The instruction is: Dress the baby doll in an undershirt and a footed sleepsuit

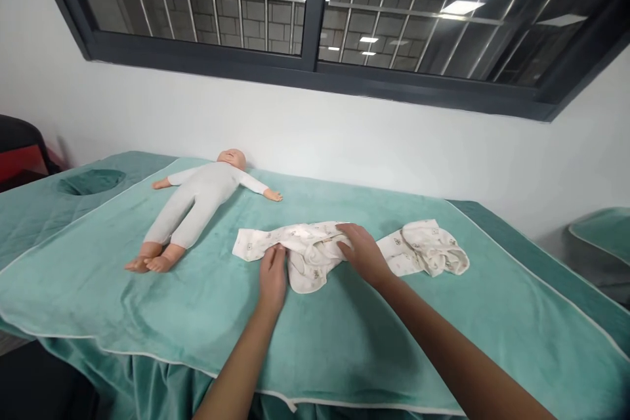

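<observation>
A white baby top (308, 249) with a small dark print lies crumpled on the bed, one sleeve stretched to the left. My left hand (273, 275) pinches its near edge by that sleeve, thumb on top. At the garment's right end, my right hand (365, 254) has its fingers bent over the cloth, with the thumb at the near side. Just beyond the right hand is a second printed baby garment (430, 249), bunched up; my hand hides part of its left end. A baby doll (201, 193) in a pale bodysuit lies on its back at the left.
A green cover sheet (315, 354) with white piping spreads over the massage bed, which has a face hole (91, 182) at the left. Behind it rise a white wall (335, 138) and a dark-framed window (315, 13). A black and red chair (22, 151) stands far left.
</observation>
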`<state>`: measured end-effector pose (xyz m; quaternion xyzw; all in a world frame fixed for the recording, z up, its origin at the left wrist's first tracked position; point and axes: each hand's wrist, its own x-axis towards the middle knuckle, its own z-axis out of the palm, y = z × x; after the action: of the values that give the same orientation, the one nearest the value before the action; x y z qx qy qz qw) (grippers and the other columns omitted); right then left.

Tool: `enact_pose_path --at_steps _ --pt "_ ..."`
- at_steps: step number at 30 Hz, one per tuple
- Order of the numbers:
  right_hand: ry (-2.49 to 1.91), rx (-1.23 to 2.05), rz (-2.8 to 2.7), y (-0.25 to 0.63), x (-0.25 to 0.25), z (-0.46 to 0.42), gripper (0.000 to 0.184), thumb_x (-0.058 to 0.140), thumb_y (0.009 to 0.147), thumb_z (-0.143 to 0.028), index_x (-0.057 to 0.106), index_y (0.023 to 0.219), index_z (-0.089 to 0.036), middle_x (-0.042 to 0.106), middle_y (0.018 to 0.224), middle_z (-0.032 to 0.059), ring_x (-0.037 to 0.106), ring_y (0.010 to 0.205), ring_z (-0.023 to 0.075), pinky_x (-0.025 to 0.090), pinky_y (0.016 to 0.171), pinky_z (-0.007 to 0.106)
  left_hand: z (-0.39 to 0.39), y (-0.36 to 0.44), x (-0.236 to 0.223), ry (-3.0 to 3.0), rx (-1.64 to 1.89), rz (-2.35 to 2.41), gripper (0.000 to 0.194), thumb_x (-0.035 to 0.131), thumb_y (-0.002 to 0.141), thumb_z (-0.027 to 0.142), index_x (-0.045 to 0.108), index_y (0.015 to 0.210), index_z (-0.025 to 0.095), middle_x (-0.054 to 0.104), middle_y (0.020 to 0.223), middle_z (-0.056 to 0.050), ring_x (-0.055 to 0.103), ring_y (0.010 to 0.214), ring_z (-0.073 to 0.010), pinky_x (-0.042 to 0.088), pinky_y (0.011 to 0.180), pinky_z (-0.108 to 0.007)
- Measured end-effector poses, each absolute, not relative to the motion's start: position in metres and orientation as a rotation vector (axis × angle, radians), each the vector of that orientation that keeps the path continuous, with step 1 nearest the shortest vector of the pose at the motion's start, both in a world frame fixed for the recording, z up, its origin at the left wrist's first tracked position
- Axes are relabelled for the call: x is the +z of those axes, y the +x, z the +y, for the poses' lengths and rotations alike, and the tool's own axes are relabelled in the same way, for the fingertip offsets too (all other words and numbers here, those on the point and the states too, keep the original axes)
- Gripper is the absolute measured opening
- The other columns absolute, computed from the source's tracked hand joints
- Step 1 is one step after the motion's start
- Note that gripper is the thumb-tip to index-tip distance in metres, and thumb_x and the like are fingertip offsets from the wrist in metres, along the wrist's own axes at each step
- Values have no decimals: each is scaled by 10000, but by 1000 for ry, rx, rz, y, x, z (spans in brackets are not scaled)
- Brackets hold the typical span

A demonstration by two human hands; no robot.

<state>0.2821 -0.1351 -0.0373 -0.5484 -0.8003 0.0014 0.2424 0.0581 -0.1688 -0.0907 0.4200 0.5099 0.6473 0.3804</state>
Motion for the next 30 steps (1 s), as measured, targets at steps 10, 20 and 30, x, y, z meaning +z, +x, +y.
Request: enact_pose_path --at_steps 10,20,30 --pt "-1434 -97 -2239 244 13 -129 158 449 953 -304 574 927 -210 632 873 23 543 730 160 315 633 269 -166 75 -36 2216 1298 1712 301 554 881 265 586 1177 214 619 1176 -120 525 1148 -300 393 972 -441" --pt "-1581 -434 -2156 253 113 -160 160 489 880 -221 513 1038 -206 620 1010 60 578 731 207 262 586 299 -157 54 105 2821 865 2133 266 392 853 67 616 944 176 637 948 -98 615 873 -270 360 773 -405" --pt "-1493 -454 -2085 285 158 -184 398 407 735 -3 620 1007 -202 636 1155 73 583 943 246 387 677 318 -191 25 170 2372 1250 2114 383 415 687 35 644 925 229 686 927 -26 616 887 -243 418 734 -326"
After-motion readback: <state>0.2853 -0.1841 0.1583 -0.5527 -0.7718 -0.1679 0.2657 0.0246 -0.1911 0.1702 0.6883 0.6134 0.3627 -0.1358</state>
